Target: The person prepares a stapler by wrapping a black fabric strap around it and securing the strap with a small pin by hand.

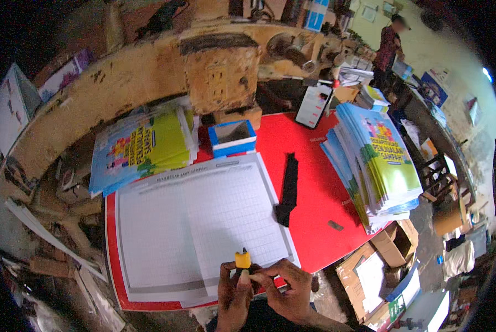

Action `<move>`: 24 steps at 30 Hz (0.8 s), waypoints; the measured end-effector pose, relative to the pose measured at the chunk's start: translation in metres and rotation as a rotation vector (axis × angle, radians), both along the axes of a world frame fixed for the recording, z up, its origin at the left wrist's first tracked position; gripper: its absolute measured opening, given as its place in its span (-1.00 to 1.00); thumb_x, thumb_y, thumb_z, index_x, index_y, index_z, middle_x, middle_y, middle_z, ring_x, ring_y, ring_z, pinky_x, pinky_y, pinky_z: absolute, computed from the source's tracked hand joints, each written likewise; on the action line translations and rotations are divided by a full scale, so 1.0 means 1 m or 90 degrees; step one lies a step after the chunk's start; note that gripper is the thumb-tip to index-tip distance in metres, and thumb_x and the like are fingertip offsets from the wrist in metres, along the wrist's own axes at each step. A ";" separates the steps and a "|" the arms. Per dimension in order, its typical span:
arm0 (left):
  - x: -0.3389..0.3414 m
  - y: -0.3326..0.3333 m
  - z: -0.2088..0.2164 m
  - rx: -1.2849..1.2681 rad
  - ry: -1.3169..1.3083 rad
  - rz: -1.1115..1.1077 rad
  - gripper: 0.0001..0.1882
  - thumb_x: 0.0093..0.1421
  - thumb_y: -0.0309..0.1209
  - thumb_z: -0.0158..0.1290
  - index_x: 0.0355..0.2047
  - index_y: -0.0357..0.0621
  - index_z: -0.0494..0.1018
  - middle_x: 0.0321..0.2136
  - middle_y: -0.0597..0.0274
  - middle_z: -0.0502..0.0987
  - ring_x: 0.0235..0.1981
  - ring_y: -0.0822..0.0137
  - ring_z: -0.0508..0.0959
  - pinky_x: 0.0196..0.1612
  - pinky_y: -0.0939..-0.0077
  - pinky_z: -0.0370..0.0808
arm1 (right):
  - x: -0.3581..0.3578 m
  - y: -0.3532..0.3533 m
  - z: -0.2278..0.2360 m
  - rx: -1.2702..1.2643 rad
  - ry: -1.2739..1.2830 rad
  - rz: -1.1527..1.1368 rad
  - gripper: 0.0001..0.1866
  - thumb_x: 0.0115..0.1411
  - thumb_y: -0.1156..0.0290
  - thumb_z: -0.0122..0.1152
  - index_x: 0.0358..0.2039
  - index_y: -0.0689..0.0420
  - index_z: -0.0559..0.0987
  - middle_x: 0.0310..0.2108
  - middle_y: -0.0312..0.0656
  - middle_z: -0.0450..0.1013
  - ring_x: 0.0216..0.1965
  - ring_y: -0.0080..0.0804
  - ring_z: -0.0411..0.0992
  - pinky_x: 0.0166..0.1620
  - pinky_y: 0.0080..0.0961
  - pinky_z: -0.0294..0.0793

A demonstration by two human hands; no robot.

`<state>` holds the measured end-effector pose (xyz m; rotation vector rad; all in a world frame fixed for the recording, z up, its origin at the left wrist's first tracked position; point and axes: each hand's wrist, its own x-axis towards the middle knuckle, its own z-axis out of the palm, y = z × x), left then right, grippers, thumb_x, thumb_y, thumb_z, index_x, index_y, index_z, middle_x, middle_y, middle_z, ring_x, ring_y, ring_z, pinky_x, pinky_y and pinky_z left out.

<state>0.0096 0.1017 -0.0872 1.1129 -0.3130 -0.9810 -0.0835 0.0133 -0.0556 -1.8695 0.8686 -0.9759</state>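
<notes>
My left hand (235, 301) is closed around a small yellow-and-black tool (242, 260), whose dark tip points up and away from me. Its exact kind does not show. My right hand (290, 292) is pinched against its lower end, fingertips touching my left. Both hands are over the front edge of a large white gridded sheet (237, 216), which lies on a red tabletop (321, 238). A black strip-shaped object (288, 191) rests along the sheet's right side.
Stacks of colourful booklets stand on the left (142, 141) and right (383, 160). Between them are a small blue box (232, 139) and a phone (314, 105) propped upright. A heavy worn machine (221, 72) rises behind. A cardboard box (396, 240) is at lower right; a person (389, 47) stands far back.
</notes>
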 end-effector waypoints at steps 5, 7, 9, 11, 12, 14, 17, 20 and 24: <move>0.011 -0.006 0.022 0.023 0.184 0.015 -0.51 0.40 -0.14 -0.12 0.16 -0.26 0.26 -0.12 0.10 0.48 -0.18 0.36 0.51 -0.12 0.50 0.50 | 0.000 -0.002 0.013 0.031 -0.007 -0.017 -0.95 0.06 0.58 0.37 -0.42 0.20 0.66 -0.50 -0.16 0.56 -0.47 -0.49 0.54 -0.41 -0.57 0.48; 0.016 -0.003 0.032 0.098 0.042 -0.068 -0.51 0.39 -0.11 -0.11 0.13 -0.25 0.29 -0.18 0.14 0.48 -0.24 0.39 0.49 -0.19 0.50 0.48 | 0.000 -0.002 0.014 0.028 0.000 -0.027 -0.94 0.06 0.57 0.38 -0.42 0.20 0.66 -0.50 -0.17 0.56 -0.47 -0.49 0.54 -0.41 -0.57 0.48; 0.017 -0.005 0.026 0.169 -0.108 -0.144 -0.50 0.38 -0.07 -0.11 0.10 -0.25 0.32 -0.23 0.18 0.49 -0.31 0.42 0.48 -0.27 0.50 0.46 | 0.000 -0.002 0.016 0.007 0.002 -0.024 -0.94 0.06 0.58 0.37 -0.41 0.18 0.67 -0.49 -0.16 0.56 -0.47 -0.48 0.54 -0.40 -0.56 0.48; 0.014 -0.009 0.010 0.034 0.119 -0.076 -0.50 0.17 -0.23 0.23 0.03 -0.20 0.39 -0.25 0.30 0.49 -0.20 0.37 0.47 -0.08 0.49 0.43 | -0.001 -0.003 0.008 -0.003 -0.002 -0.008 -0.90 0.08 0.57 0.35 -0.35 0.15 0.66 -0.45 -0.15 0.56 -0.44 -0.40 0.55 -0.37 -0.51 0.51; 0.015 -0.012 0.013 0.031 0.119 -0.078 -0.50 0.17 -0.23 0.23 0.03 -0.20 0.39 -0.25 0.30 0.49 -0.20 0.37 0.47 -0.08 0.49 0.43 | -0.002 -0.006 0.004 -0.007 -0.001 0.009 -0.86 0.11 0.56 0.32 -0.28 0.12 0.65 -0.40 -0.15 0.55 -0.41 -0.31 0.55 -0.34 -0.47 0.53; 0.018 -0.015 0.025 0.151 -0.157 -0.149 -0.51 0.34 -0.08 -0.02 0.04 -0.25 0.36 -0.32 0.24 0.50 -0.40 0.46 0.43 -0.37 0.51 0.40 | -0.004 -0.020 -0.002 -0.018 0.011 0.046 -0.86 0.08 0.58 0.33 -0.30 0.14 0.66 -0.40 -0.17 0.56 -0.40 -0.38 0.55 -0.33 -0.49 0.52; 0.031 -0.004 -0.009 0.074 -0.178 -0.072 -0.55 0.28 -0.16 0.08 0.01 -0.27 0.38 -0.35 0.24 0.50 -0.37 0.42 0.46 -0.30 0.49 0.43 | -0.001 -0.054 -0.005 -0.074 0.010 0.144 -0.79 0.09 0.58 0.31 -0.22 0.20 0.62 -0.27 -0.09 0.56 -0.29 -0.31 0.55 -0.24 -0.46 0.52; 0.042 -0.006 -0.010 0.116 -0.452 0.015 -0.57 0.21 -0.25 0.14 -0.03 -0.29 0.38 -0.34 0.23 0.50 -0.30 0.35 0.50 -0.20 0.46 0.45 | 0.000 -0.135 -0.020 -0.264 0.052 0.009 -0.69 0.11 0.47 0.33 -0.12 0.23 0.53 -0.18 -0.07 0.51 -0.17 -0.19 0.51 -0.09 -0.29 0.47; 0.049 -0.005 -0.029 0.107 -0.552 0.098 -0.60 0.16 -0.33 0.13 -0.05 -0.30 0.39 -0.24 0.17 0.51 -0.18 0.30 0.52 -0.07 0.42 0.45 | -0.007 -0.255 -0.026 -0.490 0.286 -0.148 -0.51 0.22 0.25 0.21 0.03 0.30 0.38 0.11 0.04 0.29 0.14 0.09 0.26 0.19 0.04 0.18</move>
